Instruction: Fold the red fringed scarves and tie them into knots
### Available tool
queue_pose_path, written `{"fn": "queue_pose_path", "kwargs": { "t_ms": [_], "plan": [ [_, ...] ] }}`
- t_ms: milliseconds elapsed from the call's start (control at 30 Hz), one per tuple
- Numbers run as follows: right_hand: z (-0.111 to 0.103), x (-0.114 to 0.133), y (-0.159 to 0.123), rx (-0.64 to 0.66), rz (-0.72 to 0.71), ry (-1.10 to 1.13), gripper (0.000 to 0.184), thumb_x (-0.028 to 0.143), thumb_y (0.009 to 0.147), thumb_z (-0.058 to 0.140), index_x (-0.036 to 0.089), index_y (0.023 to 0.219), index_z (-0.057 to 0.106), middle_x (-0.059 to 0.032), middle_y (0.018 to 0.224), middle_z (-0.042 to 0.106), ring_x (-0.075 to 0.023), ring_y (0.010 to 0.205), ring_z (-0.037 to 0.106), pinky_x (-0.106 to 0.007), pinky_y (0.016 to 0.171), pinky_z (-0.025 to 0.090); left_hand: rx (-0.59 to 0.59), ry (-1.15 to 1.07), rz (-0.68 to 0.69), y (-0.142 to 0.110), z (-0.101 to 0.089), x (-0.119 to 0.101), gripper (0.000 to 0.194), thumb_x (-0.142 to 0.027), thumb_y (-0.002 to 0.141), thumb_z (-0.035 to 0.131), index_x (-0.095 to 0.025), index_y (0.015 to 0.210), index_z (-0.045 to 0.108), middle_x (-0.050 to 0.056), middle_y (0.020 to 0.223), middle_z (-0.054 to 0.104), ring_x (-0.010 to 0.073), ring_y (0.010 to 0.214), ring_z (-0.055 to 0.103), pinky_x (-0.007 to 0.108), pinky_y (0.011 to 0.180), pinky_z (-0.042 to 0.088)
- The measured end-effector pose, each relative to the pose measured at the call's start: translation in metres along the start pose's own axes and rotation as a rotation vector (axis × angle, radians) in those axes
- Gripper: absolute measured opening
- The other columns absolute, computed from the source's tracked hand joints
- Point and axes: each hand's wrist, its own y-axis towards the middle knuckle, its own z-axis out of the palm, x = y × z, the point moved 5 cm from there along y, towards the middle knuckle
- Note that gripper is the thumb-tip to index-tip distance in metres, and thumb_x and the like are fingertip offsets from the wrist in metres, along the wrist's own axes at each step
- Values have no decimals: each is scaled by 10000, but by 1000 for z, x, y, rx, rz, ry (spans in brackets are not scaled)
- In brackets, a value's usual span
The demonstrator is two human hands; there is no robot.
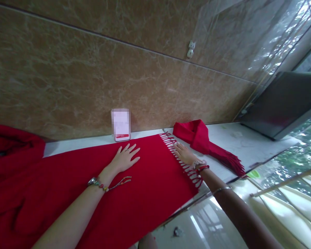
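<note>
A large red scarf (150,183) lies spread flat on a white counter (238,145), its fringe along the right end. My left hand (125,158) rests flat on the cloth with fingers spread, open, a beaded bracelet on the wrist. My right hand (184,154) lies on the fringed edge, fingers stretched out over the tassels, with a scrunchie and red band at the wrist.
A second red scarf (204,140) lies folded on the counter to the right. More red cloth (12,148) is bunched at the left. A small white card (121,125) leans on the brown marble wall. A dark box (280,103) sits far right; the counter edge drops to glossy floor.
</note>
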Motion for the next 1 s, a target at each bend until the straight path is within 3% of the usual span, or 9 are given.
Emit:
{"fn": "queue_pose_path", "kwargs": {
  "t_ms": [67,167,300,367,500,633,733,867,1000],
  "plan": [
    [-11,-4,-9,-26,41,23,473,328,918,286,91,1315,384,-195,1364,381,-290,1285,299,-489,1010,310,-58,39,28,-1,-5,-5,452,-347,892,337,-233,1326,392,50,1422,306,251,1319,229,483,1051,182],
    [-21,23,-33,-64,-66,87,507,359,919,270,78,1332,356,-197,1394,332,-265,1309,252,-457,1041,280,-107,59,76,-4,-10,-19,439,-333,893,337,-235,1314,413,47,1415,322,234,1315,245,453,1062,173],
    [-15,57,-64,17,-246,119,498,395,924,245,160,1353,338,-130,1414,326,-232,1314,248,-456,1059,239,29,17,77,-7,0,-32,525,-472,874,345,-271,1359,323,53,1449,233,303,1323,193,543,1020,197],
    [-8,45,-72,61,-189,116,482,387,927,233,190,1354,338,-114,1417,327,-238,1311,254,-480,1051,238,58,26,82,-8,4,-34,519,-469,882,323,-283,1366,298,48,1453,219,300,1327,180,555,1019,179],
    [1,-19,-82,76,52,91,469,378,925,227,204,1341,356,-122,1409,339,-276,1305,256,-535,1011,274,63,30,79,-7,4,-33,510,-456,887,316,-287,1367,295,44,1453,221,289,1329,183,544,1024,172],
    [-10,-46,-88,-56,85,79,480,390,920,233,186,1332,371,-149,1370,392,-277,1292,289,-525,1013,288,62,23,77,-7,3,-34,509,-448,885,320,-282,1366,300,45,1452,221,288,1329,182,545,1023,171],
    [-22,-12,-85,-109,-29,116,501,391,922,226,168,1362,315,-149,1404,337,-254,1315,239,-498,1040,259,60,14,72,-8,3,-34,506,-442,885,319,-276,1363,307,46,1451,225,287,1330,179,545,1025,168],
    [-22,49,-76,-19,-181,127,495,373,925,236,170,1374,290,-126,1430,297,-234,1332,192,-493,1062,206,55,12,69,-8,4,-33,499,-433,888,320,-274,1362,312,43,1449,234,279,1332,176,537,1029,169],
    [-11,43,-73,52,-130,106,464,336,921,268,176,1351,335,-121,1412,333,-231,1316,242,-497,1057,215,51,19,81,-8,5,-31,496,-420,890,327,-263,1360,319,54,1446,247,287,1326,191,542,1024,177]
  ]
}}
